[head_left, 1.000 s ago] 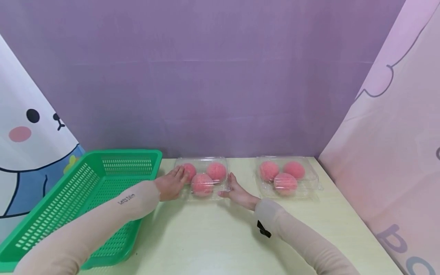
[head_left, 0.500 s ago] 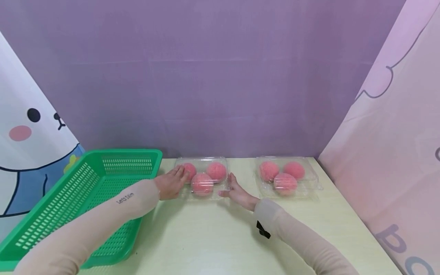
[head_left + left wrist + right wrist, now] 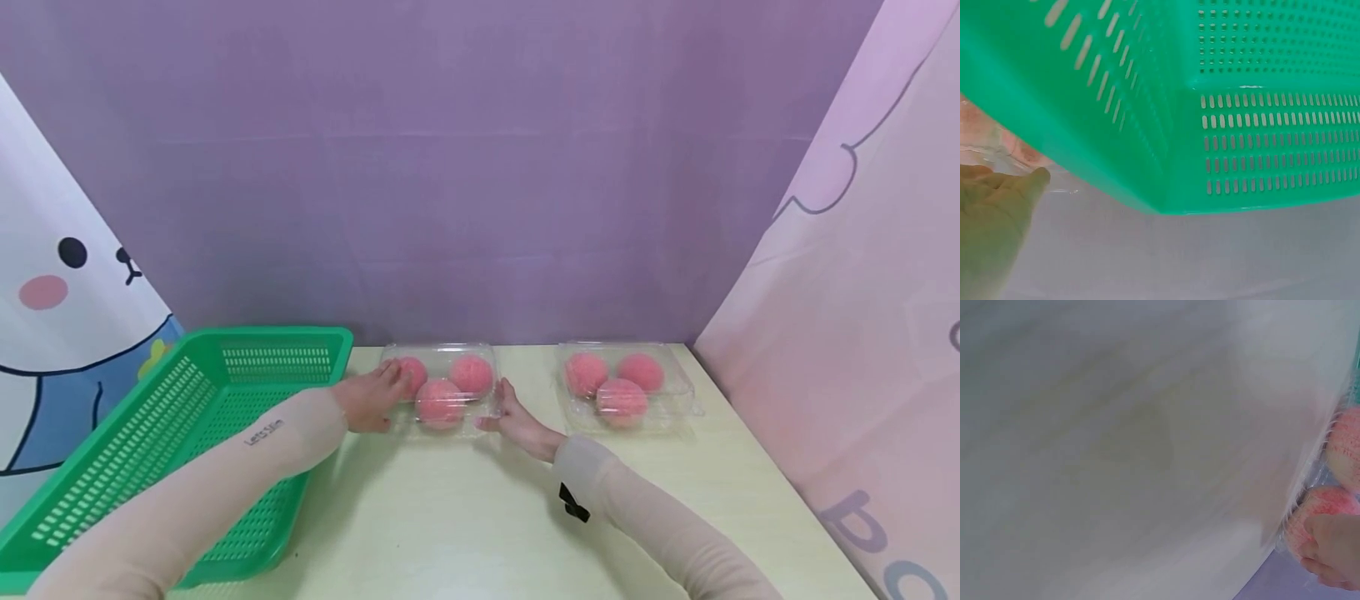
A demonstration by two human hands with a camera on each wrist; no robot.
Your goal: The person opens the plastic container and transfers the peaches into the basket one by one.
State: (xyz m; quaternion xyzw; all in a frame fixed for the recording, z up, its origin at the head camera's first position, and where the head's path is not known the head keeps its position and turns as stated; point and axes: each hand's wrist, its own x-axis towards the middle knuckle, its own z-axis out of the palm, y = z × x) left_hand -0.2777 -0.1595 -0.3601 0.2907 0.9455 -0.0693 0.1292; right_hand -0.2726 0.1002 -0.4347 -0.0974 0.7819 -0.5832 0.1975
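Note:
A clear plastic clamshell box [image 3: 437, 347] lies on the table with three pink, peach-like fruits [image 3: 439, 405] inside. At its left side rests my left hand [image 3: 372, 398], fingers lying against the wall beside one fruit. My right hand [image 3: 522, 425] touches the opposite side, its fingers extended and thumb apart near the front corner. In the left wrist view, part of the left hand [image 3: 991, 219] shows beside the box's edge. Red-streaked fruits [image 3: 1347, 453] appear through the plastic in the right wrist view, with the right hand [image 3: 1335, 547] in front.
To the left stands a green slotted plastic basket [image 3: 347, 342], its rim close to my left wrist. A second clear box [image 3: 678, 379] holding three similar fruits sits to the right on the pale table [image 3: 435, 525]. A purple cloth wall [image 3: 480, 183] bounds the back.
My left hand shifts very slightly, with its thumb showing more apart from the fingers. The right hand and both boxes stay where they were.

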